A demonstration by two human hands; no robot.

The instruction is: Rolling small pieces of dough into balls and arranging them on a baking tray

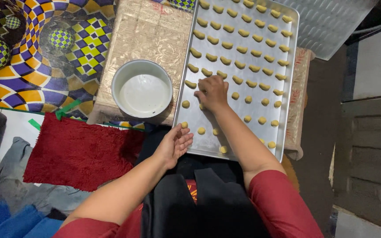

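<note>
Right hand [211,91] pinched shut on a dough piece [221,74] mid baking tray [289,83]; left hand [176,144] lay open, empty, at its near edge.

Short dark-red fabric sleeves [283,207] on both upper arms, forearms bare. Left hand [176,143] and right hand [212,91] bare, no gloves. Black cloth garment [199,202] over lap, small red-orange patch visible.

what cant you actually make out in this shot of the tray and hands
- Head view: the right hand covers the dough pieces beneath it, so whether it grips one is hidden.
- The baking tray is cut off by the top edge.
- The left hand shows its edge; its palm contents are unclear.
- The white bowl: any contents unreadable.
</note>
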